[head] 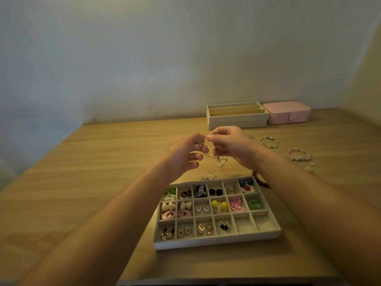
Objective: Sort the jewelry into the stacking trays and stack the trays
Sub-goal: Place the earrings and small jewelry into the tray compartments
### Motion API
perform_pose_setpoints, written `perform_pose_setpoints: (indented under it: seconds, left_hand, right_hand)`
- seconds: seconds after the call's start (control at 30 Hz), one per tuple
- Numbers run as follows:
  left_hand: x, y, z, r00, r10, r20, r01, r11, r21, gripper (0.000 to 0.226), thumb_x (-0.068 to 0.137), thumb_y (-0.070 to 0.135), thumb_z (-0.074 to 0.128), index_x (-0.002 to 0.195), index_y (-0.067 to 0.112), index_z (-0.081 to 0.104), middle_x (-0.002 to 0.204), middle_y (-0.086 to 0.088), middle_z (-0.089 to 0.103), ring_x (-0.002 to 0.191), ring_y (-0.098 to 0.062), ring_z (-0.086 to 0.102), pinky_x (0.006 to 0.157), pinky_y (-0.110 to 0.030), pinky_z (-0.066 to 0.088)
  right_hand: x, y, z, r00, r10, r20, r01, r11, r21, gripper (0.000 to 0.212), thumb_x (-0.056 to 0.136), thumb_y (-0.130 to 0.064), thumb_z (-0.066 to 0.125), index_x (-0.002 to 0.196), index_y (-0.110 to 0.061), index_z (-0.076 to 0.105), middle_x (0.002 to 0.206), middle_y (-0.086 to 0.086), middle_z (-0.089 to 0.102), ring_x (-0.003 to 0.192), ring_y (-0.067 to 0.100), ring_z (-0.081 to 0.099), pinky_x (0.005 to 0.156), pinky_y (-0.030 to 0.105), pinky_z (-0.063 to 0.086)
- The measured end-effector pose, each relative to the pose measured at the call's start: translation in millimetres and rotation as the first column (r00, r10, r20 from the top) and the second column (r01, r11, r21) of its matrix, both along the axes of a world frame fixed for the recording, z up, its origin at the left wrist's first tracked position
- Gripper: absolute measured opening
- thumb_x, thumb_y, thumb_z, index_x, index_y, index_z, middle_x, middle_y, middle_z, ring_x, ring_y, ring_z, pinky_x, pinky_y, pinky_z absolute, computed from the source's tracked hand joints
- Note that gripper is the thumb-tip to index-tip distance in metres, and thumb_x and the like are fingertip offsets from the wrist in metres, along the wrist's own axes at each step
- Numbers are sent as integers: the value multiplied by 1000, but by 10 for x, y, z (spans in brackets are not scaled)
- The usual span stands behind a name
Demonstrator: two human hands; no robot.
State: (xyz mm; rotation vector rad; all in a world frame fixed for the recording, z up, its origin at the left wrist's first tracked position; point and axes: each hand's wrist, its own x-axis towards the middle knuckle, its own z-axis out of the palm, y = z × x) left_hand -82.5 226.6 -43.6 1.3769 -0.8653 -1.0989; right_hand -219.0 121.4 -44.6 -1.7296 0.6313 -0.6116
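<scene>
The left hand [185, 155] and right hand [231, 145] are both pinching a thin metal chain with a small pale charm [221, 163]. They are holding it raised above the wooden desk [103, 162], just beyond the shallow grey tray of small square compartments [216, 242]. The fingertips are meeting at one end of the chain while the rest is hanging slack. This suggests the hands are working the clasp or straightening the chain for storage, though the clasp is too small to make out.

The grey tray is sitting near the desk's front edge. Most compartments are carrying paired earrings and rings, and two at the front right are standing bare. A cream tray with long channels [237, 118] is waiting against the wall beside a closed pink case [288, 113], and its long slots appear suited to chains. A pale beaded bracelet [270, 142] and a pinkish beaded bracelet [299, 156] are lying unsorted on the right. The trays are sitting well apart, so stacking is not yet done.
</scene>
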Motion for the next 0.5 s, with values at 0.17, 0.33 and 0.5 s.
perform_pose_setpoints:
  seconds: [0.17,0.33,0.5]
  left_hand:
    - [36,20,32,957,5,289,-10,1000,13,32,95,45,65,98,15,74,68,5,54,60,-8,48,55,-22,42]
    - [161,28,122,954,136,266,-124,990,-60,33,101,42,56,82,16,64,62,7,42,57,-11,38,55,-24,35]
    - [371,43,96,934,260,245,-241,965,-107,34,100,43,57,81,16,64,59,10,38,55,-10,34,50,-23,33]
  right_hand:
    - [2,22,104,997,-72,12,73,992,-102,14,97,-24,67,105,-12,69,83,3,61,69,15,52,63,26,52]
    - [-94,-61,180,986,-146,76,146,989,-1,20,103,-28,58,101,-11,69,57,-10,43,58,12,39,62,29,43]
    - [-197,-154,128,963,-237,130,224,968,109,22,105,-25,52,100,-10,68,56,-9,42,56,12,39,64,32,45]
